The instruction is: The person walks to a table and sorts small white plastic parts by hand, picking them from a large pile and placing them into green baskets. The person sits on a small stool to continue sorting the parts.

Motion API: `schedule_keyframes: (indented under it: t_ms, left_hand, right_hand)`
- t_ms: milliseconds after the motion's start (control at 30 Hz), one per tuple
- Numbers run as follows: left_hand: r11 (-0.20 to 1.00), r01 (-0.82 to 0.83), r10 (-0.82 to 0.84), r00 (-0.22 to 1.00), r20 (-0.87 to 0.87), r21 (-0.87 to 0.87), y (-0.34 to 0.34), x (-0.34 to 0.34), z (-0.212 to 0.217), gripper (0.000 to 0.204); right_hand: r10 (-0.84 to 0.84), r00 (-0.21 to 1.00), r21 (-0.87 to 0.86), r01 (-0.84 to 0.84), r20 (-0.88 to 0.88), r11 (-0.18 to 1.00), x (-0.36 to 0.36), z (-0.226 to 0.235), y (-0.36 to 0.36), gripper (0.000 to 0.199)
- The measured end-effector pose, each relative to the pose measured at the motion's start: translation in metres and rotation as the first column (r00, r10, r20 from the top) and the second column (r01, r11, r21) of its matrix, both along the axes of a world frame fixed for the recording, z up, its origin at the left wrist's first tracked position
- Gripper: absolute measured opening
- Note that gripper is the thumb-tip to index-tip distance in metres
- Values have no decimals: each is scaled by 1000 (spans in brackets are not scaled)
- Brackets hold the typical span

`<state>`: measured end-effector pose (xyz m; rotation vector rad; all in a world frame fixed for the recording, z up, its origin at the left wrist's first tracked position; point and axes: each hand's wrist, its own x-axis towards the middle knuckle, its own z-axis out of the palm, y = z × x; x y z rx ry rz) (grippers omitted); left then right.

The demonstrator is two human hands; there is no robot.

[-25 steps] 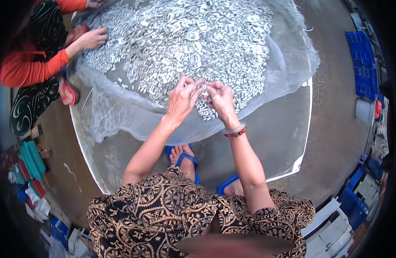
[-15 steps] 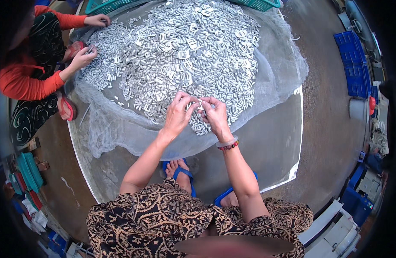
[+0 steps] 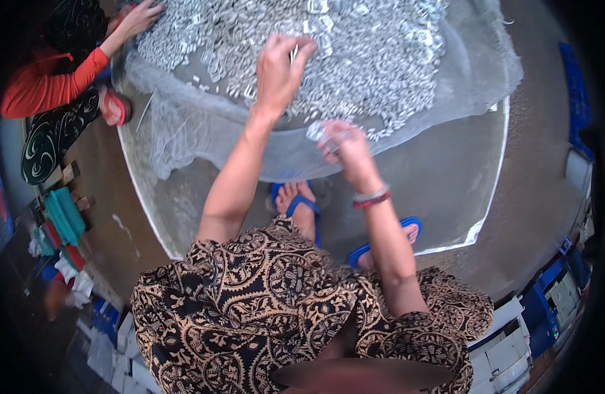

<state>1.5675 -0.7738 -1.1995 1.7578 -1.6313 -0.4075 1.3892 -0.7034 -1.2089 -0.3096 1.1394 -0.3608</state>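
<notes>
Head view: left hand (image 3: 280, 65) pinches metal piece (image 3: 294, 52).

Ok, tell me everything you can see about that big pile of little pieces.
The pile is a wide heap of small pale silvery pieces, too small to identify. It lies on a translucent mesh sheet over a pale mat. The left hand reaches into its near edge; a co-worker's hand touches its far left side.

I read this as a floor-level sorting workshop. Heap of small silvery pieces (image 3: 355, 59) on netting (image 3: 204, 131); blue crates (image 3: 575, 85) line the concrete floor (image 3: 539, 190).
</notes>
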Motion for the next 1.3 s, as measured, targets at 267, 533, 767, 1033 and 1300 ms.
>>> schedule_keyframes:
  t_ms: [267,533,767,1033,1300]
  left_hand:
    - [961,165,-131,978,-163,223,10,-12,37,35]
    - [897,417,-437,886,156,146,35,-73,64,35]
    - [993,12,-11,1000,-14,119,59,3,139,28]
    - [975,148,-188,948,258,167,72,1,290,40]
    - [686,513,-687,691,225,516,51,-2,274,59]
  right_hand:
    - [-335,740,24,396,584,918,-56,-34,-46,32]
    - [-765,502,482,594,403,644,-17,-73,-22,33]
    - [-853,293,560,654,433,509,-40,49,-202,50]
    - [-471,693,-90,608,546,789,-96,86,-333,66]
    - [506,409,-252,-902,-760,351,-273,122,-76,80]
